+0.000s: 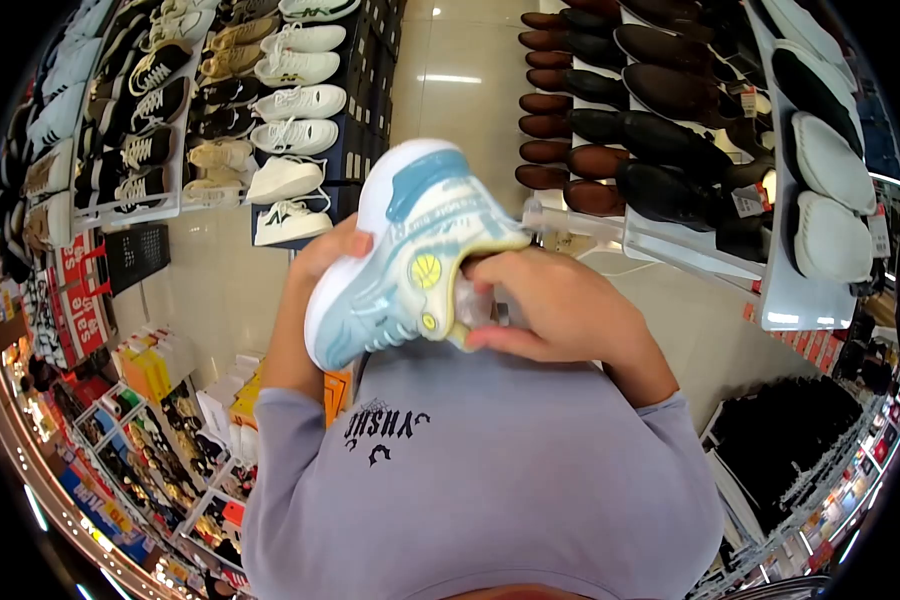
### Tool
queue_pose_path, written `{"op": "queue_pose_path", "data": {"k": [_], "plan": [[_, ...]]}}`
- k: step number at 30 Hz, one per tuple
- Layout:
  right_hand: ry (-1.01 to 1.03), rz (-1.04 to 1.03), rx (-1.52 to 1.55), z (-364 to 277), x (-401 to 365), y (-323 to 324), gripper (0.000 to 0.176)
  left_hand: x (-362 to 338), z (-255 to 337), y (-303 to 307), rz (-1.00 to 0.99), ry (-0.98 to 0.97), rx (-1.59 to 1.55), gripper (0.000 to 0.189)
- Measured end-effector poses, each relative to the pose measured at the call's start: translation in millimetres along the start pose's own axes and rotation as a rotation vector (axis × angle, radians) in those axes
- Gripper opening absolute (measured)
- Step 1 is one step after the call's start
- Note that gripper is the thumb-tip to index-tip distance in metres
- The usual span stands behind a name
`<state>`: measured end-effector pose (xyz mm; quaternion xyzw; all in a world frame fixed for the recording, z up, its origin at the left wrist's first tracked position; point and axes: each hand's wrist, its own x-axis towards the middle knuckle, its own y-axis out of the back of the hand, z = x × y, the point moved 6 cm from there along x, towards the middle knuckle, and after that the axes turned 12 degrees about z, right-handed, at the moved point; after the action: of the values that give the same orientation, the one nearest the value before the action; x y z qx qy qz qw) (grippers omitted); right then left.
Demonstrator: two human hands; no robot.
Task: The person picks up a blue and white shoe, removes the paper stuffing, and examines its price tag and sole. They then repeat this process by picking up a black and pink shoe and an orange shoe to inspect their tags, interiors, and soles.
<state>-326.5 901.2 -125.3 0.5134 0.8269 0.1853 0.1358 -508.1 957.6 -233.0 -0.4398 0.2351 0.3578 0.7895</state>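
Observation:
A white and light-blue basketball sneaker (400, 260) with a yellow ball emblem on its side is held tilted in front of my chest. My left hand (338, 250) grips it by the sole, fingers partly behind the shoe. My right hand (560, 305) is at the ankle opening, fingers by the collar and thumb by the tongue. Between that thumb and fingers shows a clear, shiny plastic-looking piece (473, 300) in the opening; its full shape is hidden.
Racks of sneakers (295, 135) stand ahead on the left. On the right, shelves hold brown and black leather shoes (660, 130) and white slip-ons (832, 200). A tiled aisle floor (450, 75) runs between them. Shoe boxes (155, 365) lie low at left, a black heap (785, 440) low at right.

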Motion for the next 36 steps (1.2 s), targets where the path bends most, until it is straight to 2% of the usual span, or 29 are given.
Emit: {"op": "queue_pose_path", "data": {"k": [1, 2, 7, 10, 12, 15, 19, 21, 22, 23, 25, 30, 33, 34, 36], "plan": [[0.017, 0.165, -0.076, 2.7, -0.4, 8.4, 0.047, 3.5, 4.7, 0.1, -0.003, -0.012, -0.006, 0.104], [0.049, 0.214, -0.095, 1.9, 3.3, 12.5, 0.047, 8.1, 8.6, -0.3, -0.009, -0.017, -0.01, 0.104], [0.013, 0.352, -0.098, 3.4, 18.3, 38.5, 0.045, 34.1, 38.4, 3.3, -0.052, -0.056, -0.054, 0.103], [0.029, 0.476, -0.274, 6.8, 32.8, 56.8, 0.043, 47.9, 60.8, 11.5, -0.079, -0.085, -0.085, 0.102], [0.172, 0.608, -0.41, 0.9, 47.9, 68.4, 0.042, 57.1, 77.0, 20.4, -0.098, -0.106, -0.109, 0.102], [0.258, 0.653, -0.367, -2.1, 80.3, 80.9, 0.048, 69.3, 105.0, 35.5, -0.129, -0.152, -0.147, 0.101], [0.231, 0.558, -0.408, -5.0, 120.4, 97.1, 0.047, 77.4, 145.4, 63.2, -0.174, -0.246, -0.225, 0.1], [0.022, 0.507, -0.378, -1.5, 139.0, 108.4, 0.036, 80.2, 163.5, 79.4, -0.195, -0.3, -0.272, 0.1], [0.036, 0.528, -0.385, -7.9, 147.8, 118.6, 0.035, 79.4, 172.8, 87.0, -0.211, -0.33, -0.299, 0.1], [0.226, 0.601, -0.47, -15.6, 154.1, 127.9, 0.037, 80.7, 180.1, 95.1, -0.222, -0.36, -0.333, 0.099], [0.221, 0.692, -0.396, -33.2, 167.8, 138.1, 0.039, 80.8, 196.8, 110.7, -0.259, -0.43, -0.4, 0.099], [0.546, 0.888, -0.389, -47.1, 200.8, 143.7, 0.039, 83.3, 232.4, 143.8, -0.408, -0.596, -0.576, 0.098], [0.592, 1.044, -0.331, -49.9, 215.2, 140.0, 0.054, 85.1, 248.8, 161.8, -0.511, -0.666, -0.64, 0.097], [0.593, 1.046, -0.329, -50.6, 219.8, 138.4, 0.054, 85.4, 252.2, 169.3, -0.509, -0.666, -0.637, 0.097], [0.606, 0.891, -0.362, -52.3, 230.8, 129.8, 0.061, 93.3, 253.2, 190.0, -0.275, -0.674, -0.617, 0.111]]}}
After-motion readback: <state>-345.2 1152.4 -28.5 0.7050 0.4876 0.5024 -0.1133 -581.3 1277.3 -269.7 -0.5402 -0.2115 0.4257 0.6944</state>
